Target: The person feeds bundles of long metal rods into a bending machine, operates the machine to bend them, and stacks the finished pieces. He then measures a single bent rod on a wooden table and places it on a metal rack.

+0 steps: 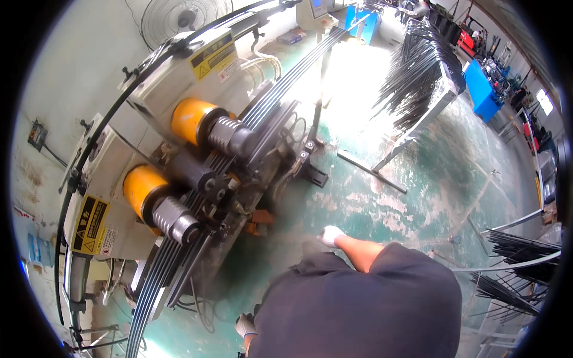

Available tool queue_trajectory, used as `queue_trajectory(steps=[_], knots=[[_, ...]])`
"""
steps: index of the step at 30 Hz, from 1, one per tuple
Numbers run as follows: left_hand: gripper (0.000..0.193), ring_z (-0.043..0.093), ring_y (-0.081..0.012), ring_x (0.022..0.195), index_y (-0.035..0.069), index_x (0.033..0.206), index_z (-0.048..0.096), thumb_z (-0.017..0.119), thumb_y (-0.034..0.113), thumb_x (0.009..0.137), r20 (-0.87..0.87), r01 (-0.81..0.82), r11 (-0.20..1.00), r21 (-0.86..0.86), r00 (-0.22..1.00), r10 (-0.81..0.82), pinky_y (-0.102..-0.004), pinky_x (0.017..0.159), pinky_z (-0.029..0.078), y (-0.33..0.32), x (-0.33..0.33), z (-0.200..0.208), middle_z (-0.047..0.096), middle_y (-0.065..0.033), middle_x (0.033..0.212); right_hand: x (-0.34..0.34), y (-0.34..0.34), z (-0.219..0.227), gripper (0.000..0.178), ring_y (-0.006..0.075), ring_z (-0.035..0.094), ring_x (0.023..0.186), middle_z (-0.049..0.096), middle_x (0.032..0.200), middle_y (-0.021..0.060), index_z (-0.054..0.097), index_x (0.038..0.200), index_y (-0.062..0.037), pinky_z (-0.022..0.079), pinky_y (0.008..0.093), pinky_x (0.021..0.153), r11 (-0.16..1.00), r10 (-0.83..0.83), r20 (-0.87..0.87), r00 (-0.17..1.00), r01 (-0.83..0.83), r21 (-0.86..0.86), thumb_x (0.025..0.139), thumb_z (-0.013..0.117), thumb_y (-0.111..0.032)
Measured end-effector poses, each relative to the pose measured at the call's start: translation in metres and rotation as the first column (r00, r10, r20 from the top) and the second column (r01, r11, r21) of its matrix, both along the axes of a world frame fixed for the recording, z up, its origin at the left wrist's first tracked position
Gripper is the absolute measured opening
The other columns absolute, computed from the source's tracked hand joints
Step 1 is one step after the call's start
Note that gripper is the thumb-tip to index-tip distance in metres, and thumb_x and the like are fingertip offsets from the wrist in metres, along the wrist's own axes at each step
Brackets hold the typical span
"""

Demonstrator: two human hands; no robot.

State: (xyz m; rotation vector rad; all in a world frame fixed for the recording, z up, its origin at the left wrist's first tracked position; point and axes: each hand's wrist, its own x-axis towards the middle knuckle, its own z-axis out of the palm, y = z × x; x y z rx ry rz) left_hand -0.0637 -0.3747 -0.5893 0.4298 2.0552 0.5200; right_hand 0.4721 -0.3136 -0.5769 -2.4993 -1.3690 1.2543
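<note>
While open green floor (334, 206) borders machine (190, 170), left hand (245, 326), right hand (329, 236) apart; grip of both: cannot tell.

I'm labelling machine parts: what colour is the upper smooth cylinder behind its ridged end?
The upper cylinder is yellow-orange, seen best in the head view.

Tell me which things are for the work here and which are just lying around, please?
Seem to belong to the work:
- the machine with orange collars
- the long dark strips running through it
- the pale-gloved left hand and right hand

Seem to be just around:
- the big fan
- the blue box at right
</note>
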Motion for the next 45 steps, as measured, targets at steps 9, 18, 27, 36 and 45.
queue_trajectory(steps=[9, 18, 27, 36, 45], knots=[[0.025, 0.074, -0.0373, 0.083, -0.008, 0.113, 0.064, 0.062, 0.012, 0.099, 0.089, -0.047, 0.998, 0.046, 0.995, 0.043, -0.0469, 0.069, 0.063, 0.019, 0.151, 0.061, 0.073, -0.0253, 0.108, 0.092, 0.036, 0.007, 0.049, 0.0393, 0.067, 0.125, 0.073, 0.13, 0.0207, 0.077, 0.122, -0.0041, 0.053, 0.0463, 0.107, 0.995, 0.033, -0.025, 0.999, -0.036, -0.097, 0.097, 0.063, -0.044], [0.017, 0.074, -0.0299, 0.082, -0.004, 0.098, 0.073, 0.066, 0.01, 0.092, -0.084, 0.355, 0.917, 0.183, 0.935, -0.345, -0.0393, 0.079, 0.057, -0.008, 0.145, -0.009, 0.078, -0.0161, 0.094, 0.141, -0.008, -0.027, 0.049, 0.0396, 0.07, 0.117, 0.075, 0.122, 0.021, 0.079, 0.119, -0.0049, 0.054, 0.0462, 0.101, 0.984, 0.03, 0.054, 0.998, -0.021, -0.174, 0.098, 0.063, -0.046], [0.02, 0.069, -0.0263, 0.061, 0.002, 0.116, 0.065, 0.062, 0.013, 0.099, 0.137, -0.206, 0.955, 0.212, 0.974, 0.18, -0.0385, 0.051, 0.055, 0.024, 0.113, 0.04, 0.074, -0.0176, 0.091, 0.131, 0.008, -0.02, 0.04, 0.0368, 0.072, 0.114, 0.078, 0.118, 0.0177, 0.082, 0.114, -0.0083, 0.054, 0.0448, 0.1, 0.998, -0.007, 0.025, 1.0, 0.009, -0.066, 0.099, 0.064, -0.041], [0.024, 0.073, -0.0253, 0.076, 0.001, 0.101, 0.07, 0.066, 0.024, 0.101, 0.069, -0.405, 0.722, 0.562, 0.892, 0.447, -0.0376, 0.067, 0.059, 0.043, -0.028, 0.085, 0.075, -0.015, 0.094, 0.233, 0.151, 0.105, 0.044, 0.0422, 0.076, 0.1, 0.076, 0.102, 0.0293, 0.079, 0.102, 0.0005, 0.058, 0.0486, 0.092, 0.621, -0.554, -0.05, 0.831, 0.452, 0.641, 0.094, 0.069, -0.042], [0.062, 0.065, -0.0291, 0.124, -0.004, 0.144, 0.054, 0.058, 0.046, 0.108, -0.031, -0.034, 0.135, 0.99, 0.893, 0.448, -0.0392, 0.107, 0.051, 0.148, -0.003, 0.518, 0.064, -0.0165, 0.139, 0.113, 0.305, 0.621, 0.056, 0.0392, 0.055, 0.123, 0.058, 0.132, 0.0193, 0.057, 0.142, -0.0127, 0.043, 0.0417, 0.105, -0.23, 0.04, 0.306, 0.951, -0.289, 0.929, 0.099, 0.065, -0.048]])
